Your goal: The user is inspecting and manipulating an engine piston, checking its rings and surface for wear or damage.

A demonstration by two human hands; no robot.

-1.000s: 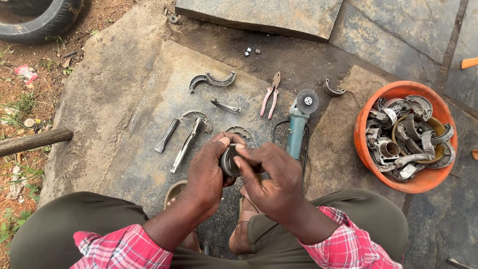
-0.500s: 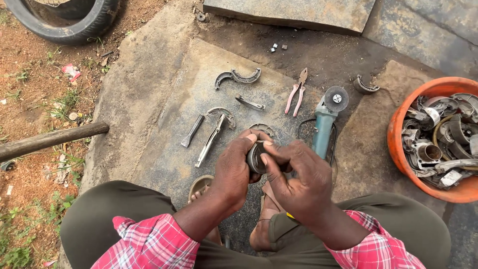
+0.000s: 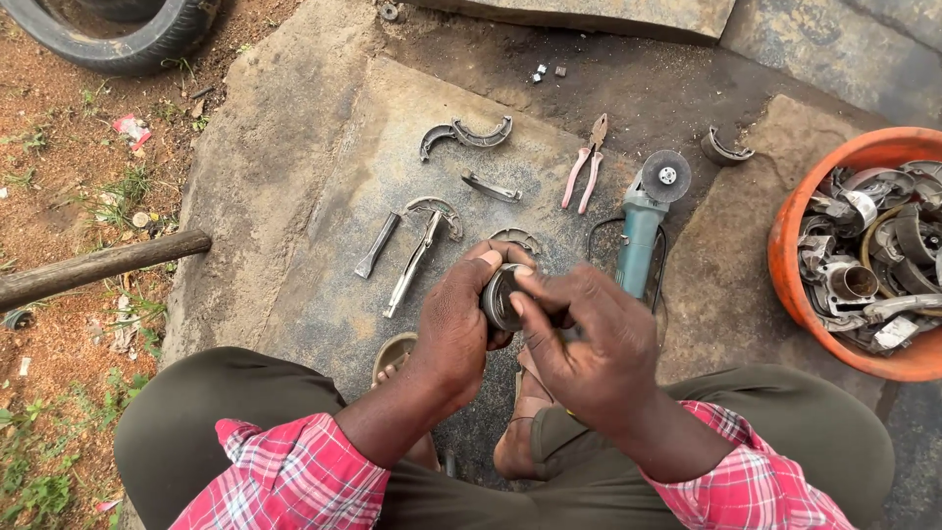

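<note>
**Both hands on a round metal part**

From the left, we see a wooden pole (image 3: 98, 265) on the dirt, then loose tools on the stone slab (image 3: 294, 196). Our left hand (image 3: 453, 329) clamps a round metal part (image 3: 498, 296) above our knees; our right hand (image 3: 587, 339) pinches its rim. Beyond lie the angle grinder (image 3: 643, 221) and orange basin (image 3: 800, 285).

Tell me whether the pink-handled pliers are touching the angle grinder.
Apart. The head view shows the pink-handled pliers lying left of the angle grinder, with a strip of bare stone slab plainly visible between them.
</note>
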